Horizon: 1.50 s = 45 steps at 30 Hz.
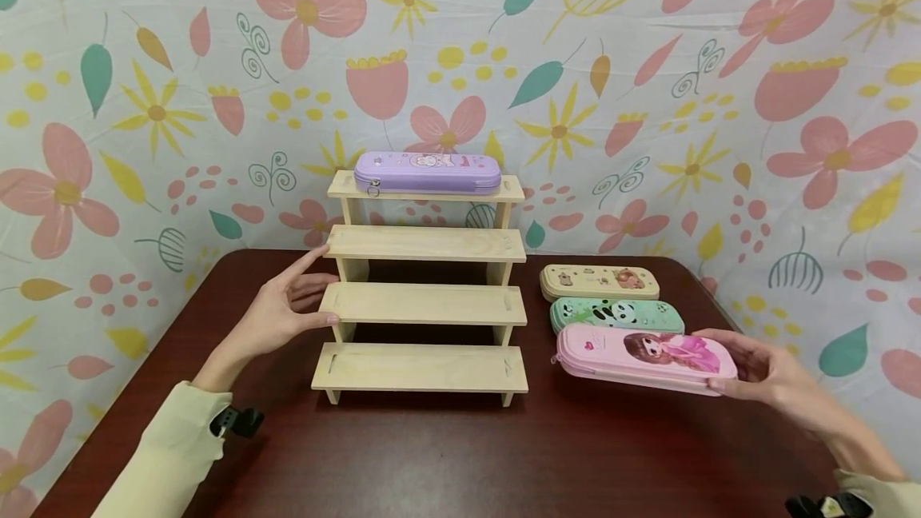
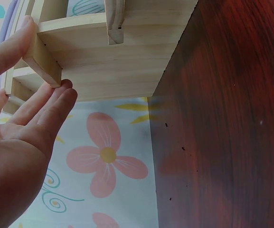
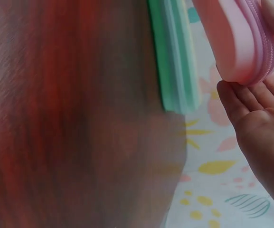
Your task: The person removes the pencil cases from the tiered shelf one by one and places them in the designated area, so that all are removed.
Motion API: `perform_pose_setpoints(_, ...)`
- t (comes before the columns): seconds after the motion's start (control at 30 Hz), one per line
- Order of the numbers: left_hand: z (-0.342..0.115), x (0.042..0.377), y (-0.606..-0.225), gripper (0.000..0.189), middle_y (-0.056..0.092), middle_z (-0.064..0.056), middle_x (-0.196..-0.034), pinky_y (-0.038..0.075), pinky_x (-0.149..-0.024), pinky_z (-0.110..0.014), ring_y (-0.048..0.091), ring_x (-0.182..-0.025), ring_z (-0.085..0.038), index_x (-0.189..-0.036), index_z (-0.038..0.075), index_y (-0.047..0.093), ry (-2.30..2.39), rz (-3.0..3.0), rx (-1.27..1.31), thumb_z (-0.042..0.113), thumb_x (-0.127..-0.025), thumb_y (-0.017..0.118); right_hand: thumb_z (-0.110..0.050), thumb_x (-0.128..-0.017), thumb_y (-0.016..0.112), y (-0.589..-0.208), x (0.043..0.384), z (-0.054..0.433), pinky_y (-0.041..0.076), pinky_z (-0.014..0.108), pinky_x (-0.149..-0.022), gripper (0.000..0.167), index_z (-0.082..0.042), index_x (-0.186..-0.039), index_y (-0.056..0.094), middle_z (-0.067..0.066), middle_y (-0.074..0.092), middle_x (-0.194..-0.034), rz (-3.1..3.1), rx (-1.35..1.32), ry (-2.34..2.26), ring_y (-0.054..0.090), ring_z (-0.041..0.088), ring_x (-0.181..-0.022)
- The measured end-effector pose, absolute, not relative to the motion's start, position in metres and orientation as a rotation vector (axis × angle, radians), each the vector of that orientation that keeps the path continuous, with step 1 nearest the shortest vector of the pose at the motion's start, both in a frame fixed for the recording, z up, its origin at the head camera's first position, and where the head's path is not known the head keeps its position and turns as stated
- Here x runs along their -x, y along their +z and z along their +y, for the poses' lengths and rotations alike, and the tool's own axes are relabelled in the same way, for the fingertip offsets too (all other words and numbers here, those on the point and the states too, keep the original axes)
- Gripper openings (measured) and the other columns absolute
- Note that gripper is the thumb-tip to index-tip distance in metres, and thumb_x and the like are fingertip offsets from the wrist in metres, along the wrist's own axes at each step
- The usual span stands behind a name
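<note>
A pink pencil case (image 1: 647,358) with a doll picture is held at its right end by my right hand (image 1: 766,378), thumb in front and fingers behind. In the right wrist view, the zipped end of the pink case (image 3: 243,42) sits between thumb and fingers, raised off the table. My left hand (image 1: 284,306) grips the left side of a four-step wooden display stand (image 1: 424,366), its thumb and fingers at the ends of the middle boards. In the left wrist view, its fingertips (image 2: 63,90) touch the wood. On the top step lies a purple pencil case (image 1: 428,174).
Right of the stand, a cream pencil case (image 1: 600,282) and a green panda pencil case (image 1: 619,316) lie one behind the other on the dark brown table (image 1: 446,454). A flower-patterned cloth (image 1: 647,102) hangs behind the table.
</note>
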<state>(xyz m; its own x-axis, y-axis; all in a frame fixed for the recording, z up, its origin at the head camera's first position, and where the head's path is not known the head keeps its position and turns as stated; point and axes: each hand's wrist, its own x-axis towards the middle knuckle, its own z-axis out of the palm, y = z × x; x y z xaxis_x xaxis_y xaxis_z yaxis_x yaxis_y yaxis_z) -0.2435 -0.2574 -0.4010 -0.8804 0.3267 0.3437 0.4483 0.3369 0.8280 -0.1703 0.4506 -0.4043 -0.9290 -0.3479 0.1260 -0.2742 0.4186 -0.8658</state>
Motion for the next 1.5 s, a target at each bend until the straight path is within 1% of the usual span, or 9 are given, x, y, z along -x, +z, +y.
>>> perform_pose_setpoints(0.2,-0.258,0.242,-0.402,0.104,0.062,-0.022,-0.141,0.05,-0.108,-0.045,0.058,-0.134,-0.036,-0.168,0.03,0.031,-1.593,-2.476,0.715,0.004,-0.086,0.089,0.009,-0.095,0.069,-0.418,0.174,0.458,0.06,0.028,-0.075,0.056,0.004,-0.147,0.05,0.006,0.074,-0.115,2.546,0.534,-1.54,0.07,0.016,-0.094)
perform_pose_setpoints(0.4,-0.258,0.242,-0.403,0.104,0.061,-0.024,-0.142,0.051,-0.107,-0.037,0.058,-0.134,-0.036,-0.168,0.03,0.03,-1.588,-2.487,0.709,0.005,-0.086,0.089,0.008,-0.094,0.069,-0.43,0.178,0.462,0.059,0.025,-0.08,0.056,0.004,-0.147,0.051,0.004,0.074,-0.12,2.522,0.546,-1.547,0.069,0.016,-0.1)
perform_pose_setpoints(0.57,-0.258,0.241,-0.403,0.104,0.061,-0.026,-0.142,0.05,-0.107,-0.044,0.058,-0.134,-0.037,-0.168,0.029,0.03,-1.592,-2.485,0.714,0.005,-0.086,0.089,0.006,-0.094,0.071,-0.433,0.181,0.467,0.06,0.026,-0.081,0.057,0.006,-0.147,0.048,0.002,0.074,-0.12,2.521,0.481,-1.549,0.07,0.014,-0.1)
perform_pose_setpoints(0.8,-0.258,0.241,-0.401,0.105,0.062,-0.022,-0.141,0.052,-0.106,-0.04,0.057,-0.135,-0.038,-0.168,0.028,0.03,-1.577,-2.474,0.722,0.003,-0.086,0.089,0.005,-0.092,0.073,-0.436,0.186,0.473,0.055,0.02,-0.085,0.06,0.004,-0.148,0.05,-0.004,0.069,-0.128,2.594,0.538,-1.464,0.065,0.009,-0.107)
perform_pose_setpoints(0.97,-0.258,0.241,-0.4,0.105,0.063,-0.021,-0.141,0.051,-0.106,-0.044,0.057,-0.134,-0.038,-0.168,0.028,0.03,-1.572,-2.471,0.727,0.003,-0.085,0.089,0.004,-0.092,0.075,-0.438,0.19,0.477,0.053,0.017,-0.085,0.062,0.003,-0.148,0.051,-0.009,0.066,-0.131,2.653,0.558,-1.395,0.062,0.006,-0.11)
perform_pose_setpoints(1.1,-0.258,0.241,-0.401,0.105,0.062,-0.022,-0.141,0.052,-0.106,-0.036,0.057,-0.134,-0.038,-0.169,0.028,0.029,-1.577,-2.471,0.726,0.003,-0.085,0.089,0.004,-0.09,0.078,-0.44,0.193,0.478,0.05,0.015,-0.084,0.064,0.002,-0.148,0.053,-0.015,0.063,-0.133,2.731,0.582,-1.323,0.059,0.0,-0.112)
perform_pose_setpoints(1.2,-0.258,0.241,-0.401,0.105,0.062,-0.023,-0.141,0.053,-0.105,-0.03,0.057,-0.134,-0.038,-0.169,0.028,0.029,-1.577,-2.471,0.728,0.002,-0.085,0.089,0.003,-0.089,0.079,-0.441,0.194,0.479,0.048,0.014,-0.084,0.065,0.002,-0.148,0.053,-0.017,0.061,-0.134,2.77,0.599,-1.285,0.056,-0.002,-0.114)
perform_pose_setpoints(1.27,-0.257,0.241,-0.401,0.105,0.062,-0.023,-0.141,0.053,-0.105,-0.031,0.057,-0.134,-0.038,-0.169,0.028,0.029,-1.573,-2.471,0.73,0.003,-0.085,0.089,0.003,-0.088,0.08,-0.442,0.195,0.479,0.048,0.014,-0.085,0.065,0.001,-0.148,0.054,-0.017,0.061,-0.135,2.784,0.6,-1.269,0.055,-0.002,-0.114)
perform_pose_setpoints(1.5,-0.256,0.241,-0.399,0.105,0.062,-0.022,-0.142,0.051,-0.106,-0.044,0.057,-0.135,-0.037,-0.169,0.028,0.029,-1.565,-2.477,0.731,0.003,-0.086,0.089,0.003,-0.089,0.079,-0.444,0.198,0.48,0.048,0.014,-0.085,0.066,0.001,-0.149,0.053,-0.015,0.061,-0.134,2.758,0.596,-1.29,0.057,-0.002,-0.114)
